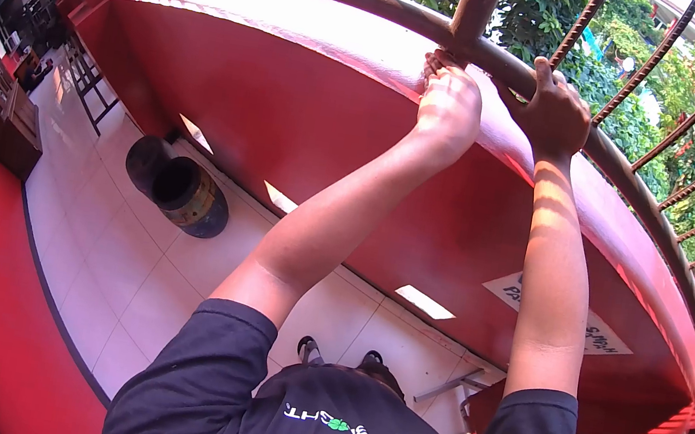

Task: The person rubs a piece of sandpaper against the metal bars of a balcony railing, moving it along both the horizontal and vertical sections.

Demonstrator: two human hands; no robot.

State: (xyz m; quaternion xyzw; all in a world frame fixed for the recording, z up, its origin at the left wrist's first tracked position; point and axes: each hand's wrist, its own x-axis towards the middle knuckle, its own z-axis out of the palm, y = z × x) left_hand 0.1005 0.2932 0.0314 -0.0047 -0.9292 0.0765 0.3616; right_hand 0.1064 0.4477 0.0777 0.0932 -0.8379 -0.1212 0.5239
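Note:
My left hand [453, 100] is closed at the top edge of the red wall, just below the thick metal post [479, 8]. Its fingers are curled, and what they hold, if anything, is hidden. Beside it, my right hand [558, 114] grips the brown bottom rail [624, 173] of the metal railing. Beneath both hands runs the pink ledge [504, 133] that tops the red wall [290, 119].
Two dark bins [193, 198] stand on the tiled floor [140, 285] by the wall. A white sign [608, 339] with black letters is on the wall, partly behind my right arm. Beyond the ribbed bars [665, 49] grow green plants [633, 107]. A wooden cabinet [0, 107] is far left.

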